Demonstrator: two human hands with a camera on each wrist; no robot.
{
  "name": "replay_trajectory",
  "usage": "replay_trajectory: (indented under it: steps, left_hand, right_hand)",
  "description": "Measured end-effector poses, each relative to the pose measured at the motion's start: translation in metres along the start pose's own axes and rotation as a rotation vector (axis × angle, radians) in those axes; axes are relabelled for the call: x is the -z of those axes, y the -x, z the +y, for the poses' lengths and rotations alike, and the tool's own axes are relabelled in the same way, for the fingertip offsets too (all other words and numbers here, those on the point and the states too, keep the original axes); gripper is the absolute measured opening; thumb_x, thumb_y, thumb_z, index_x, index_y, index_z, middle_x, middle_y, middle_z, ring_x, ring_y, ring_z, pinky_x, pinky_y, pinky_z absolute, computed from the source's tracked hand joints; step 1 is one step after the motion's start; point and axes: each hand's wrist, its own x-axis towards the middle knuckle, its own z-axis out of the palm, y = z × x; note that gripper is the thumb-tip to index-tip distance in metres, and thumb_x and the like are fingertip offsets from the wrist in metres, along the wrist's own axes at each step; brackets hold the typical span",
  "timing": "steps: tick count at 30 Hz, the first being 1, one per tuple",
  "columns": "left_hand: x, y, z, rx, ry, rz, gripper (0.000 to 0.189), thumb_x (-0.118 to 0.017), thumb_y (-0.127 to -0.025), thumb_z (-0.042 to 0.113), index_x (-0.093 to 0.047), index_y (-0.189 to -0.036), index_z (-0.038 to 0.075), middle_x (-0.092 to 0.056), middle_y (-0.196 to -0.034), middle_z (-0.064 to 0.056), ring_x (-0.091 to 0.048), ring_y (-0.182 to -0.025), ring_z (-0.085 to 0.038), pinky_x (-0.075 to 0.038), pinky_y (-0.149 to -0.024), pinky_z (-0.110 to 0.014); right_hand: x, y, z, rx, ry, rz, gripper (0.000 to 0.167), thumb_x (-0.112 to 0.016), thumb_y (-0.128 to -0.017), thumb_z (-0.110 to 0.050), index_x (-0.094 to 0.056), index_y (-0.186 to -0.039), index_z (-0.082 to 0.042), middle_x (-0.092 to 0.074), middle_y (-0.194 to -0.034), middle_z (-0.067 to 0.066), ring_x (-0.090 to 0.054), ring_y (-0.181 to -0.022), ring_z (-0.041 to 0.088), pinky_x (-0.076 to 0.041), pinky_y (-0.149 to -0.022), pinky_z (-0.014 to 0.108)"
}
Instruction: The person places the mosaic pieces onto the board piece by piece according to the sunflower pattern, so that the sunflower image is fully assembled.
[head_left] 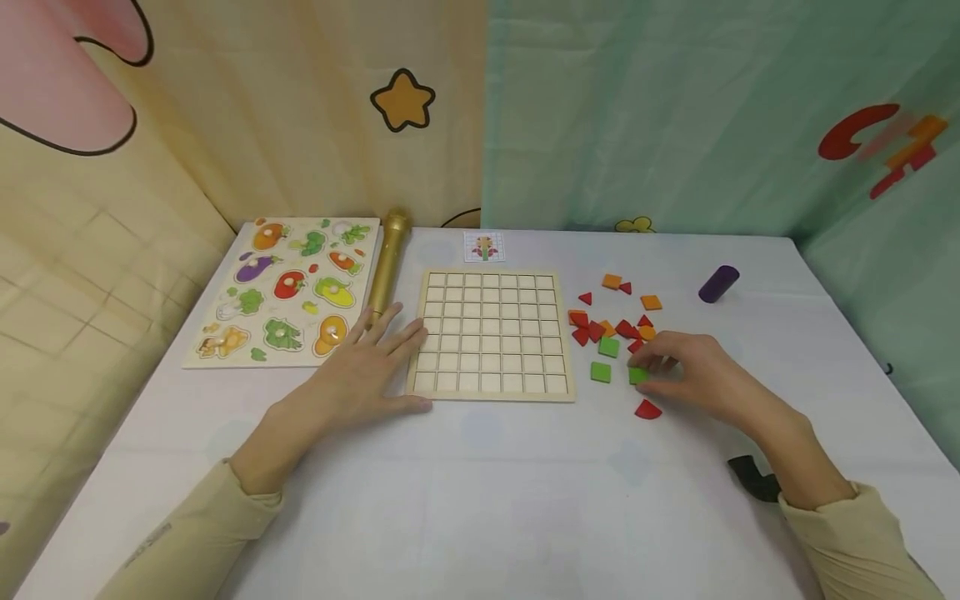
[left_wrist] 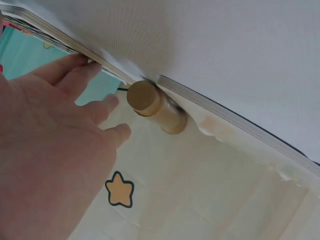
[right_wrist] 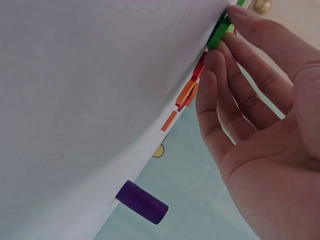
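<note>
A square wooden grid board (head_left: 491, 336) lies in the middle of the table. My left hand (head_left: 367, 367) rests at its left edge with fingers spread, touching the frame. To the right of the board, my right hand (head_left: 693, 371) pinches a green square tile (head_left: 638, 375) between thumb and fingers, at table level. In the right wrist view, that green tile (right_wrist: 220, 34) shows between the fingertips. Two more green tiles (head_left: 601, 372) lie beside this hand. Behind them, red pieces (head_left: 581, 335) and orange squares (head_left: 651, 302) are scattered, some overlapping. One red quarter-round piece (head_left: 648, 409) lies nearer me.
A vegetable peg puzzle (head_left: 281, 292) lies at the left, with a gold microphone (head_left: 388, 258) along its right side. Behind the board sits a small pattern card (head_left: 484, 247). A purple cylinder (head_left: 718, 284) and a black curved object (head_left: 752, 478) are at the right.
</note>
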Motion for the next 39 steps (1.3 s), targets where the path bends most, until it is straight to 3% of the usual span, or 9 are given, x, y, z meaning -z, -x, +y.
replay_trajectory:
  steps: [5,11,17,23,32,39]
  left_hand:
    - [-0.005,0.001,-0.001,-0.003,-0.013,0.000,0.096,-0.070,-0.092,0.065,-0.040,-0.162,0.006,-0.034,-0.172,-0.010,-0.012,-0.163,-0.041,-0.004,-0.133,-0.062]
    - [-0.013,-0.006,0.006,-0.029,0.024,-0.013,0.093,-0.068,-0.095,0.062,-0.038,-0.163,0.005,-0.032,-0.172,-0.011,-0.011,-0.164,-0.041,-0.003,-0.133,-0.062]
    - [-0.010,-0.005,0.007,-0.020,0.021,-0.024,0.096,-0.070,-0.095,0.059,-0.037,-0.162,0.000,-0.030,-0.172,-0.016,-0.018,-0.163,-0.037,-0.011,-0.135,-0.053]
    - [-0.008,-0.002,0.006,-0.013,0.051,-0.033,0.096,-0.070,-0.096,0.058,-0.034,-0.163,-0.001,-0.029,-0.172,-0.017,-0.026,-0.161,-0.036,-0.019,-0.133,-0.051]
    - [-0.005,-0.001,0.005,0.008,0.081,-0.058,0.097,-0.069,-0.097,0.060,-0.031,-0.164,0.001,-0.024,-0.174,-0.014,-0.027,-0.161,-0.034,-0.022,-0.132,-0.051]
    - [-0.007,-0.002,0.006,0.005,0.089,-0.046,0.096,-0.066,-0.098,0.060,-0.030,-0.164,0.000,-0.023,-0.174,-0.016,-0.026,-0.161,-0.034,-0.021,-0.133,-0.051]
  right_hand:
    - [0.000,-0.008,-0.006,0.056,-0.001,0.016,0.030,-0.090,-0.083,-0.014,-0.079,-0.111,-0.015,-0.073,-0.100,-0.006,-0.065,-0.092,0.014,-0.063,-0.080,0.035]
    - [0.003,-0.019,-0.021,0.105,0.001,0.029,0.026,-0.090,-0.083,-0.010,-0.079,-0.106,-0.017,-0.070,-0.093,-0.009,-0.064,-0.088,0.015,-0.060,-0.077,0.035]
    - [-0.003,-0.049,-0.049,0.158,-0.067,0.019,0.024,-0.088,-0.085,-0.010,-0.078,-0.106,-0.012,-0.073,-0.097,-0.003,-0.068,-0.090,0.021,-0.061,-0.082,0.042]
    - [-0.013,-0.078,-0.077,0.181,-0.077,0.013,0.024,-0.089,-0.086,-0.012,-0.078,-0.107,-0.011,-0.071,-0.094,0.001,-0.066,-0.089,0.023,-0.057,-0.078,0.037]
    - [-0.029,-0.111,-0.117,0.153,-0.106,-0.012,0.024,-0.088,-0.087,-0.017,-0.079,-0.108,-0.009,-0.075,-0.099,0.002,-0.067,-0.094,0.021,-0.060,-0.087,0.037]
    - [-0.043,-0.126,-0.131,0.123,-0.110,-0.019,0.021,-0.086,-0.089,-0.016,-0.079,-0.107,-0.009,-0.075,-0.097,0.002,-0.066,-0.092,0.021,-0.060,-0.087,0.035]
